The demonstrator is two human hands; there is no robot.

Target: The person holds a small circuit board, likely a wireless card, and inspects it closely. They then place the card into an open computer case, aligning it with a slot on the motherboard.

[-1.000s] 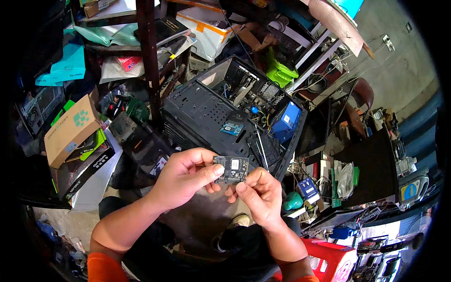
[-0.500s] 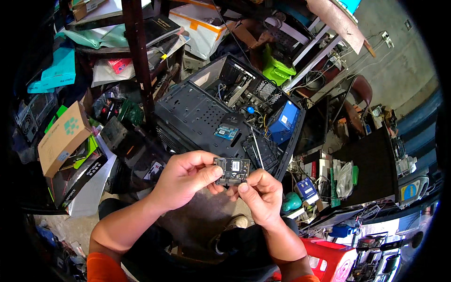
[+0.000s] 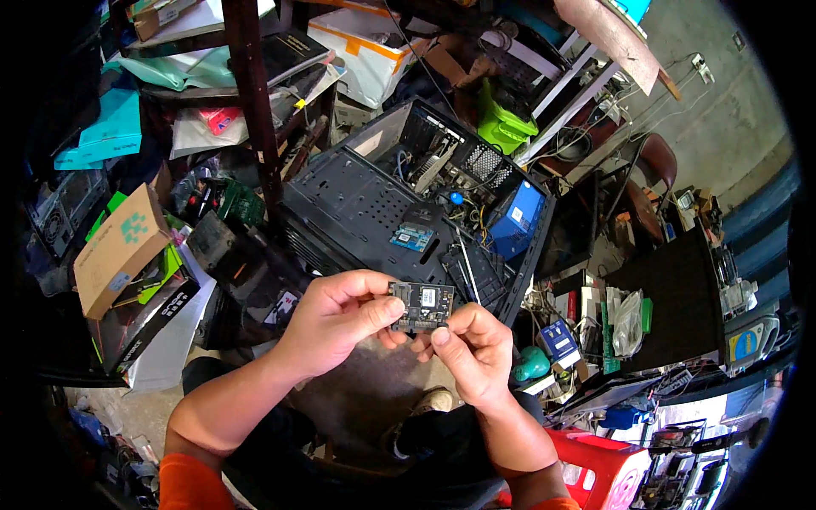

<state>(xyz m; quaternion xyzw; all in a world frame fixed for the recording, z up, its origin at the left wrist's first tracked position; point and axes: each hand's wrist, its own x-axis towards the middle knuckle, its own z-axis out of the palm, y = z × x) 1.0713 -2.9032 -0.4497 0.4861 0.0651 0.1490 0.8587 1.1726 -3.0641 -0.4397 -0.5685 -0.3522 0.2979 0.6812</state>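
Note:
A small dark circuit board with a white label is held level between my two hands. My left hand pinches its left end between thumb and fingers. At its lower right corner, my right hand grips the edge with thumb and forefinger. Just beyond lies an open black computer case on its side. On the case rest a blue circuit board with a black piece beside it and a thin screwdriver-like rod. A blue box-shaped part sits in the case's right side.
A brown cardboard box stands on a pile at the left. Dark shelf posts rise behind it. Right of my arm are a red plastic stool, a blue box and a teal round object. A green bin is behind the case.
Both hands keep their hold on the circuit board, which has barely moved. The whole view has shifted very slightly.

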